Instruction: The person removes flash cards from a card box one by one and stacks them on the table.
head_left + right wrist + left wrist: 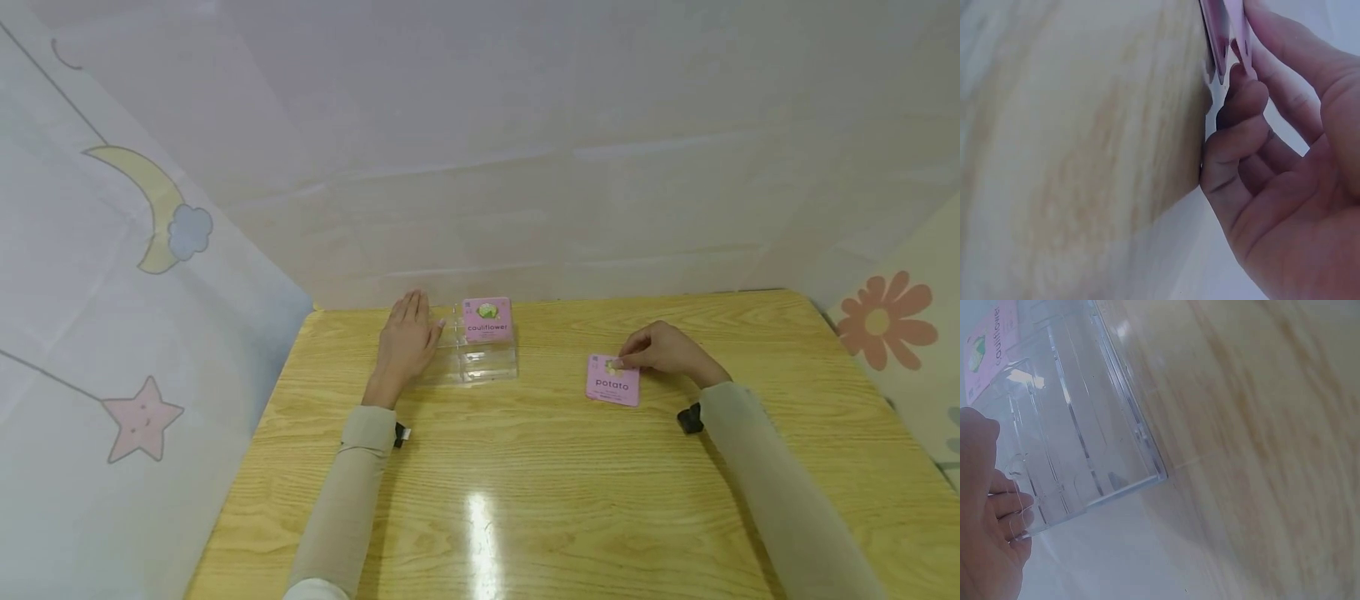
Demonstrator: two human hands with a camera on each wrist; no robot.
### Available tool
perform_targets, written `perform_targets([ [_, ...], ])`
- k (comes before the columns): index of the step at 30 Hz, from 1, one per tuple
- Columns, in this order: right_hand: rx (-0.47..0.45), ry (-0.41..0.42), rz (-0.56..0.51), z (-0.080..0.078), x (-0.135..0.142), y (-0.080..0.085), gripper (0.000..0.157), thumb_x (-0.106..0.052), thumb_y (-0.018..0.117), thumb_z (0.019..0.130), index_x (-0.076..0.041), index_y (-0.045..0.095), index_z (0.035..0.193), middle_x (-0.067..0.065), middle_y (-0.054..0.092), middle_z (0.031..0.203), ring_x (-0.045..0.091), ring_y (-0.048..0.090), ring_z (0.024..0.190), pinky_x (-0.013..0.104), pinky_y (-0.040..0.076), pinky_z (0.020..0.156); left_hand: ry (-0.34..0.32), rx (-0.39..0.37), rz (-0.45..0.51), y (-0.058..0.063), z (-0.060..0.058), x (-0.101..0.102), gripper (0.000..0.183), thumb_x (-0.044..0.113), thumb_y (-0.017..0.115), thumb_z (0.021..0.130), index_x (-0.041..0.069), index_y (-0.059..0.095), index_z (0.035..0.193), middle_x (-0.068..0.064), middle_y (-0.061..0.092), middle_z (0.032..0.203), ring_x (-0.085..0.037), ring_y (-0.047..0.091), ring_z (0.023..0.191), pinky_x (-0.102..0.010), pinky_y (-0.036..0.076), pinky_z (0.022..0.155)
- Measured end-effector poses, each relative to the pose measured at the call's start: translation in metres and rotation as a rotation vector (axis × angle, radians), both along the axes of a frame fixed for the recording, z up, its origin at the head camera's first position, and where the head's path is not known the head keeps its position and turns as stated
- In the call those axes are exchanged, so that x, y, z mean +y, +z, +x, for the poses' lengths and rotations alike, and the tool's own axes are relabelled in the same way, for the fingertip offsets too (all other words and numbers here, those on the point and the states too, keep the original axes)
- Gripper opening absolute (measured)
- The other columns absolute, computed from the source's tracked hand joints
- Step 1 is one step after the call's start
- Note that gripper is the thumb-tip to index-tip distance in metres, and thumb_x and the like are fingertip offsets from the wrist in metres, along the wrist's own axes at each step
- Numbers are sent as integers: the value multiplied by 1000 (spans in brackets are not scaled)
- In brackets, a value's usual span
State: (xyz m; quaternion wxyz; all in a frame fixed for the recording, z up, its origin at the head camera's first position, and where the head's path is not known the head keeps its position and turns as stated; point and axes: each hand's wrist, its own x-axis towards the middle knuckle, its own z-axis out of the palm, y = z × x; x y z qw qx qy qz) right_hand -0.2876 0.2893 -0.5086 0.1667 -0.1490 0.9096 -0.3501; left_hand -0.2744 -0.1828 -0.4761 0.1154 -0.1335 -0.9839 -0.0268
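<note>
Yellow-brown wood grain runs across the tabletop (570, 467), which has a bright streak of reflected light near the viewer. Pale, creased sheeting (525, 167) rises behind its far edge; the left side shows a yellow moon (159, 200) with a blue cloud (191, 232) and, lower, a pink star (145, 421), while an orange-red flower (877, 322) decorates the right side. Near the table's far edge, left of centre, stands a clear plastic tiered rack (489, 368), with a pink cauliflower card (487, 330) at the back of its right-hand part. Fingers extended, the left hand (406, 343) rests against the rack's left side. Well to the right of the rack, the right hand (669, 354) pinches the upper right part of a pink potato card (611, 387) between thumb and fingers. From the right wrist, a second pink layer seems to lie beside the pinched card, though its edge-on angle leaves this uncertain. Beige sleeves (780, 492) cover both forearms.
</note>
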Motion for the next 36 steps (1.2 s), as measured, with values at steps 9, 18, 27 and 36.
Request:
perform_targets([
  [9,67,-29,10,1,2,2,34,-34,76,97,-7,78,118,14,76,119,25,65,105,30,50,84,-1,6,-6,1,1,0,71,44,33,114,-9,30,161,-26,35,168,-38,32,160,-48,23,136],
  [18,106,-79,-17,6,-2,7,44,-40,69,102,-6,72,128,17,72,121,29,65,107,33,53,86,7,13,-22,1,1,0,70,44,33,115,-9,30,161,-26,37,167,-38,33,159,-49,26,135],
  [27,124,-106,-39,11,-17,19,61,-52,68,100,-4,65,137,18,70,122,31,65,110,41,56,91,-1,14,-17,0,1,1,70,43,33,115,-9,30,161,-27,37,167,-39,34,159,-49,26,135],
  [36,166,-83,-100,13,-31,29,67,-50,69,100,-1,59,143,22,64,139,37,62,125,59,53,106,8,-2,-16,1,1,1,70,43,34,115,-8,28,162,-26,35,168,-38,31,161,-47,22,137],
])
